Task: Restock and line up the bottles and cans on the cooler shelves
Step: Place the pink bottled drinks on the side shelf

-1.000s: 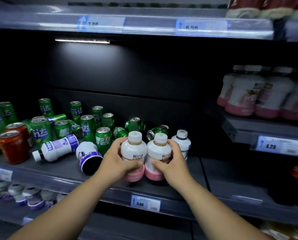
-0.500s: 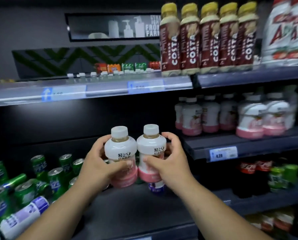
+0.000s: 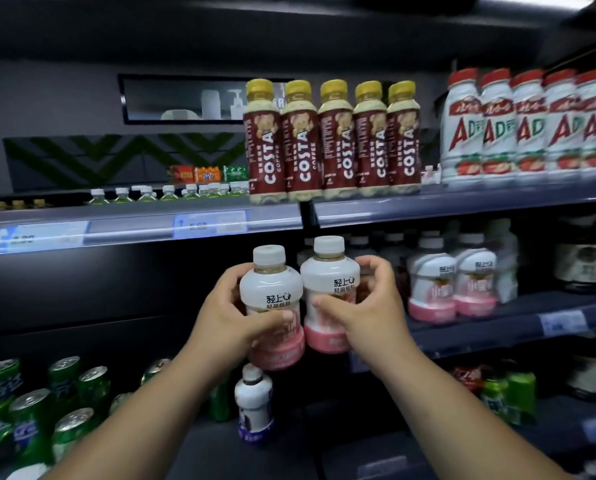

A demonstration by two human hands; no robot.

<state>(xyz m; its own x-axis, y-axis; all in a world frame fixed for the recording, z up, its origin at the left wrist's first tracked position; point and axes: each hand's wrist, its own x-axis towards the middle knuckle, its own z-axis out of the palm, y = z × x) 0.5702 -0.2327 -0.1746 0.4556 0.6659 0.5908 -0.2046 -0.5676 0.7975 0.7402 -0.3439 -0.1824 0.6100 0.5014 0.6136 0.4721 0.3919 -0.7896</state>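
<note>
Hands raised side by side, each wrapped round a drink: left hand [image 3: 227, 317] curled about the left bottle [image 3: 270, 296], thumb across its front; right hand [image 3: 366, 306] curled about the right bottle [image 3: 329, 282], held a touch higher. Both upright, pink bases down, touching at the shoulder. A second ago still down on the lower shelf [image 3: 324, 434] beside the cans [image 3: 64, 393] and the purple bottle [image 3: 253, 407]; since lifted clear and carried up and rightward, now level with the matching row [image 3: 452, 282] on the middle shelf [image 3: 497, 325]. Probably a sorting step: two strays pulled from among the cans and headed to their own kind, not yet set down. Just above the caps, the front lip of the top shelf [image 3: 134, 230], so little headroom left; likely better to travel flat and to the right than higher. Left end of the middle shelf just behind the right bottle, a likely snag for the bases. Open room seemingly at the row's near left, though dim and partly hidden behind the hands. Costa bottles [image 3: 331, 143] overhead, well apart from that path.
</note>
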